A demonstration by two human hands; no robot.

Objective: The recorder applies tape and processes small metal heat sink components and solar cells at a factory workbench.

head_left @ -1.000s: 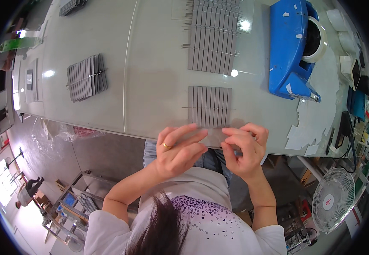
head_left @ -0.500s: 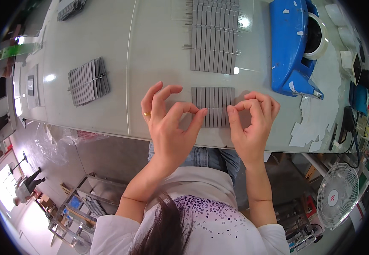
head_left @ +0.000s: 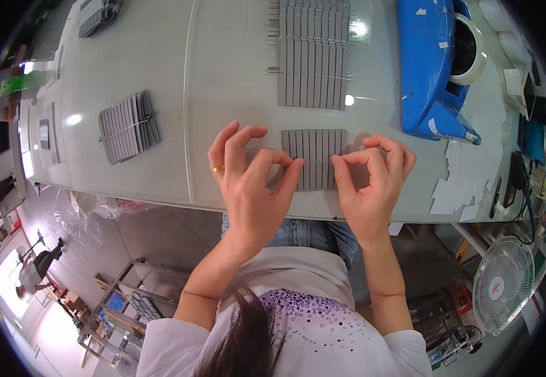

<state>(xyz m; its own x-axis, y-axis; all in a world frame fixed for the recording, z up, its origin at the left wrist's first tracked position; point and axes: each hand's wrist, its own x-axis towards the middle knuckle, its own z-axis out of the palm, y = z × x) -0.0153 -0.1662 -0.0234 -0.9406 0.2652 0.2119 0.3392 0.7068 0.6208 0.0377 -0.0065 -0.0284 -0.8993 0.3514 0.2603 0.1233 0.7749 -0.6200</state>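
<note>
On the table edge in front of me lies a small block of grey slats (head_left: 314,144), set side by side. A thin clear strip (head_left: 316,161), hard to see, runs across its middle. My left hand (head_left: 248,188) pinches the strip's left end between thumb and forefinger, a gold-coloured ring on one finger. At the other end my right hand (head_left: 370,188) holds the strip in the same kind of pinch. Both sets of fingertips are close to the slats; whether they touch them I cannot tell. The other fingers are curled and raised.
Beyond the block lies a longer stack of grey slats (head_left: 314,75) with thin strips jutting out. Slat bundles (head_left: 128,127) lie to the left. A blue tape dispenser (head_left: 427,75) with a white roll stands right, beside white paper scraps (head_left: 464,182). A fan (head_left: 502,286) stands lower right.
My right hand has shifted slightly left, toward the left hand. The strip now appears to lie lower against the slats. Both hands keep their pinch.
</note>
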